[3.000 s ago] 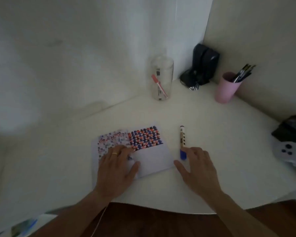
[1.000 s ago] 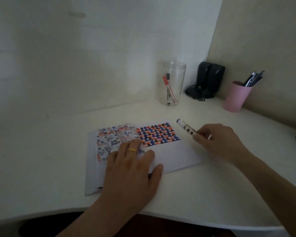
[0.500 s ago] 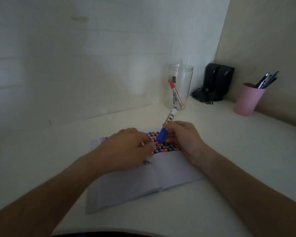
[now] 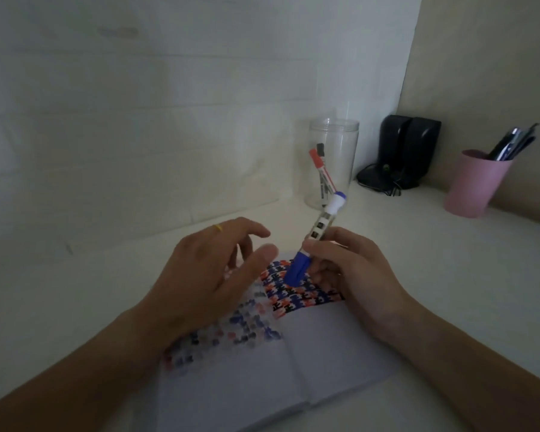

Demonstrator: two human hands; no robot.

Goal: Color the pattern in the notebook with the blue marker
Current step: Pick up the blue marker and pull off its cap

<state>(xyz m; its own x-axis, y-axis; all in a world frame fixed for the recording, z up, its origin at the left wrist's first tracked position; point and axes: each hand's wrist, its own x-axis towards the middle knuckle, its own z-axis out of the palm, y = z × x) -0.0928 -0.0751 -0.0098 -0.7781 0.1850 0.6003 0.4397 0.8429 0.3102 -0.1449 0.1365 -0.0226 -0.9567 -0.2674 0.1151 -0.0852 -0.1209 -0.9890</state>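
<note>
Notebook (image 4: 262,378): one, open flat on the white desk (image 4: 449,291), blue-and-orange pattern across the top.
Blue marker (image 4: 315,241): one, capped, tilted above the pattern.
Right hand (image 4: 353,275): pinches the marker barrel.
Left hand (image 4: 206,279): fingers spread, near the cap, holding nothing.
Jar (image 4: 331,163): one, two markers inside.
Pink cup (image 4: 477,182): one.

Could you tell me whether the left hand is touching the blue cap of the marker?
Apart. The head view shows the open left hand beside the blue cap, patterned notebook page visible between thumb tip and cap.
</note>
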